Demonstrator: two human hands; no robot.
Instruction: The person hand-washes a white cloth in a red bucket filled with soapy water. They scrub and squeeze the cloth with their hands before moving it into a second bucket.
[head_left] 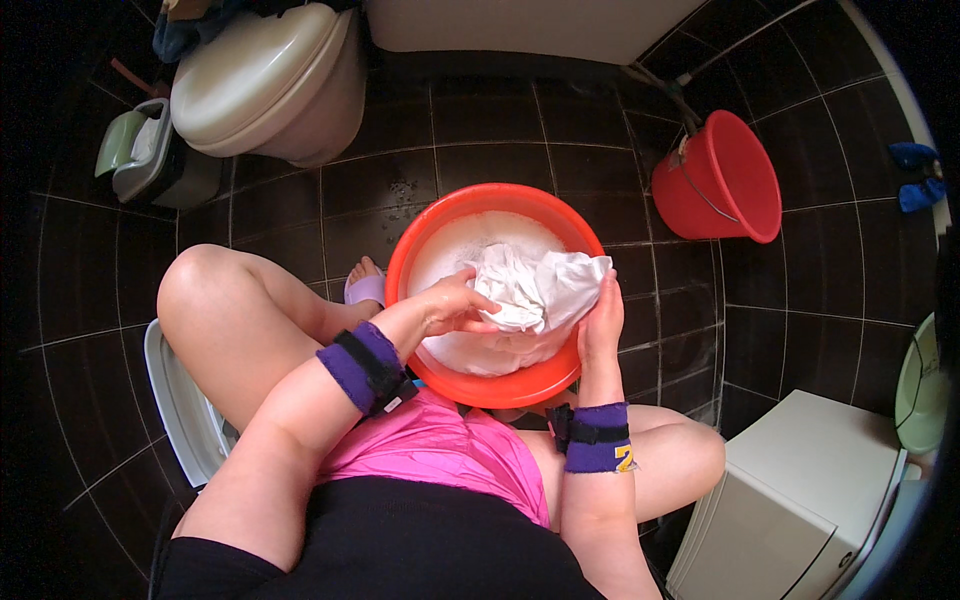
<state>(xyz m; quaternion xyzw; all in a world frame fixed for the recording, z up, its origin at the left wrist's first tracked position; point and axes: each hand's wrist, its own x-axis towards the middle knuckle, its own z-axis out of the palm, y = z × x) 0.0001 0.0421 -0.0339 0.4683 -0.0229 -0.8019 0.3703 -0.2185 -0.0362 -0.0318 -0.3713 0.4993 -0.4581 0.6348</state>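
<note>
A red plastic basin stands on the floor in front of me, holding white sudsy water. Over the suds I hold a bunched, wet white cloth; its exact kind does not show. My left hand grips the cloth's left side, thumb above and fingers below. At its right edge my right hand holds it near the basin's rim, the fingers partly hidden behind the fabric. The lower part of the cloth hangs toward the water.
A red bucket with a wire handle is tilted at the far right. The toilet and a small bin stand far left. A white cabinet is near my right knee. Dark tiles cover the floor, with water drops beyond the basin.
</note>
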